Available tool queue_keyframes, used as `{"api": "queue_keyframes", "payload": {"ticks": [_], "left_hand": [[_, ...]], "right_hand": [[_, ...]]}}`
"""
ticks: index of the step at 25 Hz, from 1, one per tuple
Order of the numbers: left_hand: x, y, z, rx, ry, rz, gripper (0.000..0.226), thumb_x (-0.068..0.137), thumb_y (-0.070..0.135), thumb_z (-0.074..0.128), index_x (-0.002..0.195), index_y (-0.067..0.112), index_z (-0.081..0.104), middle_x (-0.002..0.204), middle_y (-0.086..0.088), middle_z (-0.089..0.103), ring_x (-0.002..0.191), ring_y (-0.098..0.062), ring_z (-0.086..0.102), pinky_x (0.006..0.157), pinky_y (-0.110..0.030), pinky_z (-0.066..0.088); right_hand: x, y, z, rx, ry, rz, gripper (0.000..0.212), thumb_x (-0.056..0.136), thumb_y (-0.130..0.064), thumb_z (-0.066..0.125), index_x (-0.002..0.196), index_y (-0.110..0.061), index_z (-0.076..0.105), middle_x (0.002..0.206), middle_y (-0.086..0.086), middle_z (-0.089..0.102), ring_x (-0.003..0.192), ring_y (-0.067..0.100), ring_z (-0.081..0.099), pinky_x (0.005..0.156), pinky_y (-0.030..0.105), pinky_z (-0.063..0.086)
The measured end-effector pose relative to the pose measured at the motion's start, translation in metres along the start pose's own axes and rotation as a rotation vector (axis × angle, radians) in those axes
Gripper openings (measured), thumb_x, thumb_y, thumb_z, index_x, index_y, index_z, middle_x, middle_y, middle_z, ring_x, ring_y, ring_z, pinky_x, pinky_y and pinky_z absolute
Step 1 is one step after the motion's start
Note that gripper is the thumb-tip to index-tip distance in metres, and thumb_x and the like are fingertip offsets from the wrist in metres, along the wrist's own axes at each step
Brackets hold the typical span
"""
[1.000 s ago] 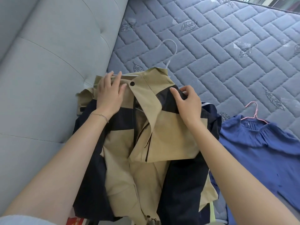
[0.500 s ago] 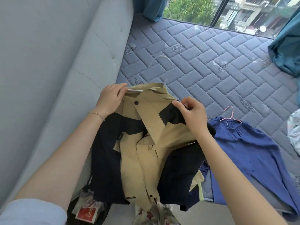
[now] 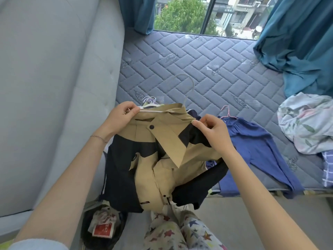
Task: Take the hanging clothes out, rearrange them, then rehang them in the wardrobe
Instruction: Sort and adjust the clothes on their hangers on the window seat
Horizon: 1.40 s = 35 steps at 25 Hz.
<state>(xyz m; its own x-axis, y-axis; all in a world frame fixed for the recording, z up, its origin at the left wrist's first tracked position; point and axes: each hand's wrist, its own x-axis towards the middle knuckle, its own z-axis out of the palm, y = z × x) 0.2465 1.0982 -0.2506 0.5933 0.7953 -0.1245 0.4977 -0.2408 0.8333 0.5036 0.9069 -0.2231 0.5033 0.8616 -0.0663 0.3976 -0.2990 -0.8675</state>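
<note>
Rearranging or rehanging: which step is this?

Rearranging, I judge. The jacket (image 3: 162,159), tan and navy, hangs at the frame's centre, held up in front of the person on a white hanger (image 3: 151,111) whose hook points up toward the top of the frame. It is not yet back in a wardrobe, and none is in view.

And the hands?

The left hand (image 3: 120,118), centre left, pinches the hanger's bare end. The right hand (image 3: 212,132), centre right, pinches the jacket's shoulder edge between thumb and finger. Each is closed on what it holds.

What does the next move call for?

Probably drawing the jacket's other shoulder over the hanger's bare end so the collar sits square, then lifting by the hook. The cloth looks slack and heavy, so it could slip off that end.

And the room?

A grey padded panel (image 3: 54,87) fills the left. A quilted mattress (image 3: 198,65) runs across the upper middle to a window (image 3: 189,13) at the top, with a teal curtain (image 3: 297,42) at upper right. On the mattress, just right of the jacket, a blue blouse (image 3: 252,141) lies on a pink hanger (image 3: 226,112). A floral cloth (image 3: 306,123) sits at the right edge. A dark bag (image 3: 102,224) is on the floor, lower left.
</note>
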Motion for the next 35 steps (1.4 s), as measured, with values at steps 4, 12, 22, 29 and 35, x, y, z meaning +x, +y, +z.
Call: {"api": "queue_keyframes", "payload": {"ticks": [4,12,22,29,35], "left_hand": [[-0.023,0.022,0.015,-0.084,0.001,-0.023,0.019,0.096,0.029,0.058,0.085,0.016,0.066,0.074,0.017,0.058,0.075,-0.003,0.048,0.07,-0.018,0.038],[-0.048,0.111,0.081,0.08,0.133,0.178,0.026,0.093,0.044,0.05,0.082,0.023,0.059,0.076,0.008,0.056,0.072,-0.007,0.049,0.072,-0.036,0.042],[-0.103,0.266,0.232,0.428,0.282,0.391,0.034,0.089,0.052,0.061,0.07,0.024,0.058,0.068,0.009,0.057,0.067,-0.008,0.051,0.054,-0.019,0.032],[-0.116,0.337,0.345,0.332,0.213,0.386,0.039,0.083,0.062,0.055,0.068,0.026,0.058,0.064,0.01,0.056,0.065,-0.009,0.051,0.055,-0.024,0.033],[-0.091,0.387,0.443,0.264,0.163,0.346,0.033,0.086,0.048,0.066,0.065,0.024,0.056,0.058,0.01,0.052,0.062,-0.01,0.049,0.055,-0.026,0.033]], "right_hand": [[-0.035,-0.001,-0.026,-0.063,-0.02,-0.042,0.03,0.087,-0.037,0.068,0.066,-0.02,0.054,0.057,-0.005,0.041,0.057,0.007,0.037,0.056,0.02,0.03],[-0.089,0.008,-0.102,0.065,0.257,0.008,0.037,0.083,-0.04,0.071,0.057,-0.024,0.05,0.056,-0.008,0.045,0.058,0.011,0.042,0.059,0.039,0.038],[-0.173,0.079,-0.279,0.133,0.375,-0.012,0.042,0.082,-0.039,0.071,0.061,-0.01,0.049,0.054,-0.003,0.042,0.057,0.015,0.038,0.057,0.038,0.034],[-0.207,0.135,-0.398,0.066,0.384,0.012,0.04,0.084,-0.041,0.071,0.063,-0.012,0.054,0.058,0.004,0.045,0.058,0.016,0.041,0.059,0.038,0.037],[-0.206,0.187,-0.491,-0.041,0.433,0.068,0.038,0.082,-0.046,0.069,0.064,-0.016,0.057,0.059,0.006,0.048,0.059,0.019,0.045,0.057,0.039,0.039]]}}
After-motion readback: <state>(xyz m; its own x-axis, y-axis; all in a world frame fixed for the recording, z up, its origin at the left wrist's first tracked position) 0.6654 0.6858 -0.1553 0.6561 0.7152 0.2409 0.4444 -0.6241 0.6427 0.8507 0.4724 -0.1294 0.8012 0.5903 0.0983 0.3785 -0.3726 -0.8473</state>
